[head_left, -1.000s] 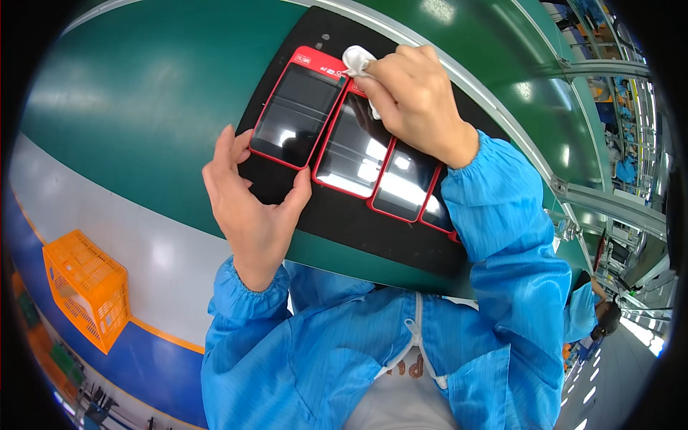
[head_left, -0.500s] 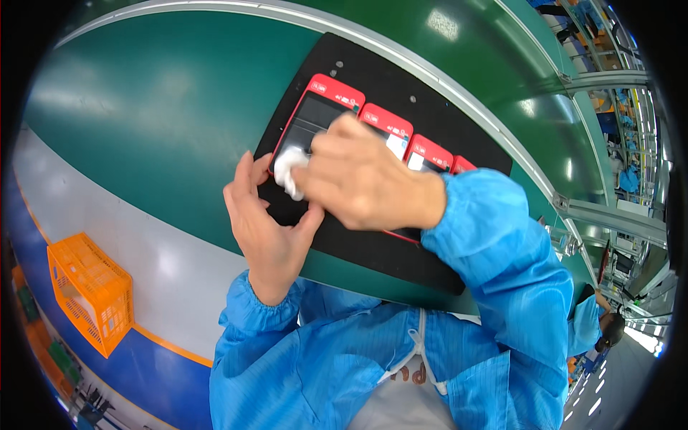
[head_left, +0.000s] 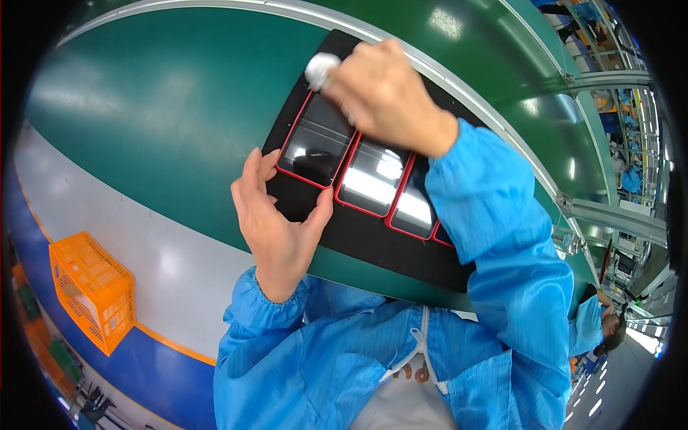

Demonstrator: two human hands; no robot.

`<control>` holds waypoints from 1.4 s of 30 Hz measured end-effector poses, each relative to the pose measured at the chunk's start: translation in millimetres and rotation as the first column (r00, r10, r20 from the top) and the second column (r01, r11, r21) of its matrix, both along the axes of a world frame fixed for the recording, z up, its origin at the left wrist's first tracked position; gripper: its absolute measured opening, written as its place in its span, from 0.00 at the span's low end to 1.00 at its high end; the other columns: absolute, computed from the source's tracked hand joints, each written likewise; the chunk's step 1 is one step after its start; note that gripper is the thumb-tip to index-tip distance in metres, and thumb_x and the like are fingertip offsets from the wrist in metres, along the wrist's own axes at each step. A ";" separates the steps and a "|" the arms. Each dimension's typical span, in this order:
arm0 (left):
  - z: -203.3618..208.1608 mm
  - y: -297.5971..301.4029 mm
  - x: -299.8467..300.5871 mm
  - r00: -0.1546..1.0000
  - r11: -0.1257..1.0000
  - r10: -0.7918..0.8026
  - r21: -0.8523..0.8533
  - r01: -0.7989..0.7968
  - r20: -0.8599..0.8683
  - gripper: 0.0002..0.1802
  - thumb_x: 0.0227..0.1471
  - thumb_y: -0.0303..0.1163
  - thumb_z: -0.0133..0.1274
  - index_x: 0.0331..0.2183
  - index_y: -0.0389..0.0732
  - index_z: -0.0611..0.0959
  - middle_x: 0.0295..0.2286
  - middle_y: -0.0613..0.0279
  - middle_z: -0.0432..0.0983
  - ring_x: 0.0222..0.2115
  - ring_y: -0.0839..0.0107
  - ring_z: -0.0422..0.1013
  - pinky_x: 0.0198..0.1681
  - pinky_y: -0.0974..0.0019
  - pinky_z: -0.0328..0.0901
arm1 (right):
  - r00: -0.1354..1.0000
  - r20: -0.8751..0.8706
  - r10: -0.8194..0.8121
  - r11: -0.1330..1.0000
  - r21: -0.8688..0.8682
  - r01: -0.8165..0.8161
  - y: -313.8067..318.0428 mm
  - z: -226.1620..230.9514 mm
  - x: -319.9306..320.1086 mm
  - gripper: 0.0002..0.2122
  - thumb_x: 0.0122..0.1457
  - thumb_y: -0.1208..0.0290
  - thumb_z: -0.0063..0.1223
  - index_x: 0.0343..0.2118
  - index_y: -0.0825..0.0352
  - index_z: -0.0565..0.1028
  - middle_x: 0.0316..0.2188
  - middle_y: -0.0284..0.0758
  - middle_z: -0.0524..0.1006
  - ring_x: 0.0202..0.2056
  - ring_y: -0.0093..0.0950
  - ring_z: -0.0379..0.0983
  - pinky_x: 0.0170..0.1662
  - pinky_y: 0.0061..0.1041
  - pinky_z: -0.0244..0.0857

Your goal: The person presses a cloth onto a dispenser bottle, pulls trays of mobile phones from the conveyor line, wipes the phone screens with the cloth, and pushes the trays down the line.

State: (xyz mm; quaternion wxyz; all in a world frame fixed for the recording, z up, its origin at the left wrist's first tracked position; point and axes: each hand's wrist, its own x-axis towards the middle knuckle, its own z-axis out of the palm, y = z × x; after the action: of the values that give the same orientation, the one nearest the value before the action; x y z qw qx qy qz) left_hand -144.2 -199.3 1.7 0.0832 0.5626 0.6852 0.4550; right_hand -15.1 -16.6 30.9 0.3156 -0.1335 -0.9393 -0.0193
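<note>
A row of several flat, red-edged phones with dark glossy screens lies on a black mat (head_left: 358, 251). At the row's left end, my left hand (head_left: 276, 233) steadies the near end of the leftmost phone (head_left: 315, 150), fingers at its left edge and thumb at its near right corner. My right hand (head_left: 394, 93), slightly blurred, pinches a crumpled white cloth (head_left: 322, 70) at that phone's far end and covers its red top strip. Right of it lie the second phone (head_left: 371, 175) and the third phone (head_left: 414, 204); my right sleeve partly hides the rest of the row.
The mat rests on a green tabletop (head_left: 165, 115) with a pale rail along its far side. An orange plastic crate (head_left: 97, 294) stands on the floor at the left. At the far right edge another person in a blue sleeve (head_left: 586, 326) is visible.
My right hand has slid the white cloth from the leftmost phone's near end to its far end, baring the screens. The left hand has barely shifted.
</note>
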 end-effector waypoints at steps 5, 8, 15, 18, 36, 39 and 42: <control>-1.7 1.7 -1.7 1.000 1.000 -0.017 -0.006 0.017 0.015 0.51 0.32 0.27 0.70 0.56 0.30 0.61 0.45 0.52 0.72 0.41 0.61 0.68 0.32 0.66 0.62 | 1.000 -0.009 -0.012 0.999 0.044 0.012 -46.5 -13.3 -6.3 0.06 0.42 0.73 0.55 0.25 0.66 0.74 0.16 0.31 0.64 0.21 0.29 0.63 0.28 0.32 0.54; 0.6 -1.7 -1.0 0.999 0.999 -0.034 -0.009 0.034 0.025 0.50 0.32 0.27 0.70 0.56 0.30 0.61 0.44 0.51 0.72 0.41 0.61 0.68 0.32 0.66 0.62 | 0.978 -0.068 0.196 0.962 -0.178 -0.206 -71.8 -13.4 -6.0 0.11 0.44 0.73 0.56 0.33 0.68 0.75 0.18 0.31 0.61 0.20 0.29 0.58 0.27 0.31 0.53; 0.8 -0.6 -1.4 1.000 1.000 0.005 -0.004 -0.005 0.008 0.50 0.33 0.27 0.70 0.56 0.31 0.61 0.44 0.52 0.72 0.41 0.62 0.68 0.33 0.65 0.62 | 0.990 -0.026 -0.136 0.990 0.037 0.137 -22.6 -4.8 0.7 0.04 0.44 0.74 0.56 0.22 0.66 0.73 0.16 0.33 0.70 0.21 0.32 0.66 0.28 0.34 0.55; 0.7 4.0 -3.5 0.999 1.000 -0.012 -0.012 0.013 0.037 0.49 0.33 0.27 0.70 0.56 0.31 0.61 0.44 0.52 0.72 0.41 0.62 0.67 0.33 0.65 0.63 | 0.992 -0.016 0.127 0.980 -0.152 -0.128 -68.8 -5.8 -5.7 0.10 0.43 0.76 0.60 0.31 0.68 0.75 0.19 0.32 0.65 0.23 0.30 0.63 0.30 0.31 0.55; -17.5 -62.6 -2.6 1.000 0.995 -0.024 0.093 0.025 -0.019 0.33 0.39 0.27 0.67 0.49 0.36 0.72 0.48 0.50 0.66 0.50 0.56 0.64 0.49 0.62 0.63 | 0.971 -0.014 0.238 0.728 -0.659 -0.188 -164.6 58.9 95.2 0.10 0.58 0.66 0.53 0.31 0.70 0.74 0.24 0.38 0.72 0.30 0.33 0.64 0.34 0.34 0.59; -17.6 -91.5 24.1 0.979 0.990 -0.122 0.048 0.131 -0.162 0.28 0.39 0.32 0.69 0.44 0.38 0.77 0.48 0.49 0.66 0.51 0.53 0.63 0.50 0.56 0.61 | 0.959 0.015 0.284 0.503 -0.853 -0.136 -182.3 60.8 146.4 0.12 0.61 0.64 0.51 0.32 0.71 0.72 0.23 0.41 0.69 0.29 0.35 0.62 0.32 0.34 0.60; -12.2 -106.7 64.4 0.946 0.971 -0.238 -0.017 0.240 -0.219 0.26 0.38 0.35 0.70 0.42 0.42 0.81 0.49 0.47 0.65 0.53 0.49 0.60 0.51 0.50 0.60 | 0.963 0.081 0.255 0.347 -0.938 -0.013 -198.5 48.9 191.5 0.14 0.62 0.61 0.50 0.32 0.70 0.73 0.23 0.40 0.69 0.28 0.35 0.64 0.30 0.34 0.60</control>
State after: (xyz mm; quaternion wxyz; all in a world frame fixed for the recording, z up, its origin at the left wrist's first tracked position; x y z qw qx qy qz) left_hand -79.7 -305.9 -10.5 0.0588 0.6886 0.6149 0.3799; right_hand 176.3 -215.1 79.8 0.0822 -0.2076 -0.8200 0.5271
